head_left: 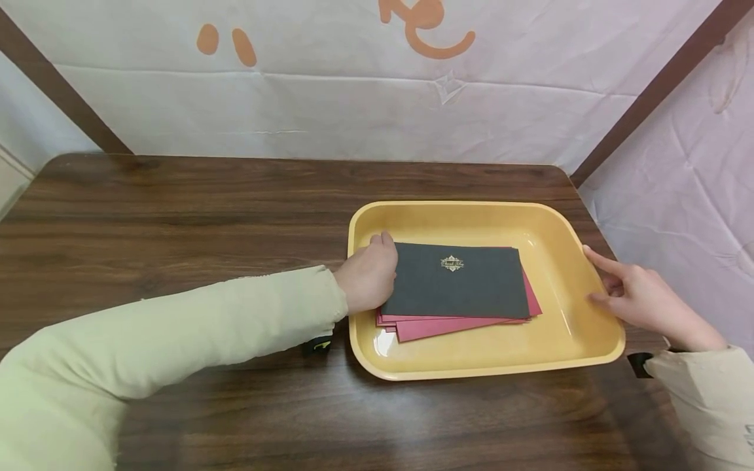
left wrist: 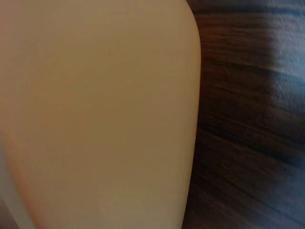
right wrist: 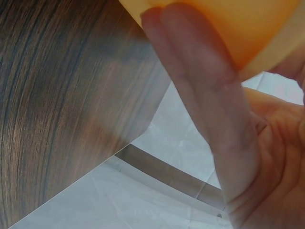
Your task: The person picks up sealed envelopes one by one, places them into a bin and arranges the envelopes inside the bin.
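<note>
A yellow tray (head_left: pixel 471 356) stands on the wooden table, with a stack of envelopes in it. On top lies a black envelope (head_left: pixel 459 288) with a gold emblem; pink envelopes (head_left: pixel 438 329) stick out below it. My left hand (head_left: pixel 371 275) reaches over the tray's left rim and grips the left end of the black envelope, its fingertips partly hidden. At the tray's right side, my right hand (head_left: pixel 642 294) pinches the wall, fingers outside and thumb at the rim. The right wrist view shows its fingers (right wrist: pixel 209 86) against the tray. The left wrist view shows mostly the tray's outer wall (left wrist: pixel 105 114).
The dark wooden table (head_left: pixel 177 216) extends to the left of the tray and in front of it. A white sheet with orange prints (head_left: pixel 330 111) hangs behind, between brown posts (head_left: pixel 654 85). Another pale sheet (head_left: pixel 683 170) hangs at the right, close to the right hand.
</note>
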Demonstrator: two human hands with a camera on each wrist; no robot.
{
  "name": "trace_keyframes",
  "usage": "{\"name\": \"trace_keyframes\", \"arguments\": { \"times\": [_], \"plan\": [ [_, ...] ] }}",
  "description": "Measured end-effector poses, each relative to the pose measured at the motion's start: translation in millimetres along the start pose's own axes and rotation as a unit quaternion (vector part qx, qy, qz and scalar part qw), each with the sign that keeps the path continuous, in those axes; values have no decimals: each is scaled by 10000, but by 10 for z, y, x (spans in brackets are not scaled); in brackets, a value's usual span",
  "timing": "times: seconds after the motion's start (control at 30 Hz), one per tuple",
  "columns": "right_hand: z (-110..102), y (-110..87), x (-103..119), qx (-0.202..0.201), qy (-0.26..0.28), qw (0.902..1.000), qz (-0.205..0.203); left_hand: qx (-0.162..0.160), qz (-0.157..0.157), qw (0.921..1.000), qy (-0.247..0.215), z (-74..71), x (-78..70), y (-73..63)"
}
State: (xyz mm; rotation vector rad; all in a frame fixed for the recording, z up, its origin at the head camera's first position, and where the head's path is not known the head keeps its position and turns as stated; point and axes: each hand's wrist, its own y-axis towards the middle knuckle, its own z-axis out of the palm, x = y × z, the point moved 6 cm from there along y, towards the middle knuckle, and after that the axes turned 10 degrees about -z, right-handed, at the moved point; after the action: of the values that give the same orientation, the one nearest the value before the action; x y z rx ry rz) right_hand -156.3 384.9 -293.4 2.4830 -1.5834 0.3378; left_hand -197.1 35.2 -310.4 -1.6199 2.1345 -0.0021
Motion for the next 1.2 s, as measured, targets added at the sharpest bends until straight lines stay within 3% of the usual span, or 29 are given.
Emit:
{"name": "trace_keyframes", "arguments": {
  "times": [0.27,0.37,0.47,0.57,0.73,0.83,0.93,1.0,1.2],
  "plan": [
    [-2,-2,-1,6,-6,10000,-8,-135,200,9997,-23,-2,-3,-11],
    [0,-10,0,-17,-16,10000,-18,-147,273,9992,-259,-12,10,-31],
    [3,-15,0,-26,-8,10000,-34,-323,560,9949,-778,-38,30,-81],
    [0,-14,1,-36,-9,10000,-41,-625,953,9814,-1544,-81,74,-153],
    [-2,-7,1,-40,-46,10000,-32,-1137,1322,9451,-2763,-188,232,-288],
    [8,-5,-4,-24,-74,10000,-46,-1362,1247,9230,-3375,-261,396,-371],
    [9,1,-9,-20,-92,9999,-45,-1616,1136,9085,-3682,-354,575,-436],
    [4,8,-11,-7,-123,9999,-15,-1842,1057,9042,-3707,-419,696,-460],
    [17,50,7,145,-284,9995,69,-2885,1015,9093,-2823,-576,1012,-518]
  ]
}}
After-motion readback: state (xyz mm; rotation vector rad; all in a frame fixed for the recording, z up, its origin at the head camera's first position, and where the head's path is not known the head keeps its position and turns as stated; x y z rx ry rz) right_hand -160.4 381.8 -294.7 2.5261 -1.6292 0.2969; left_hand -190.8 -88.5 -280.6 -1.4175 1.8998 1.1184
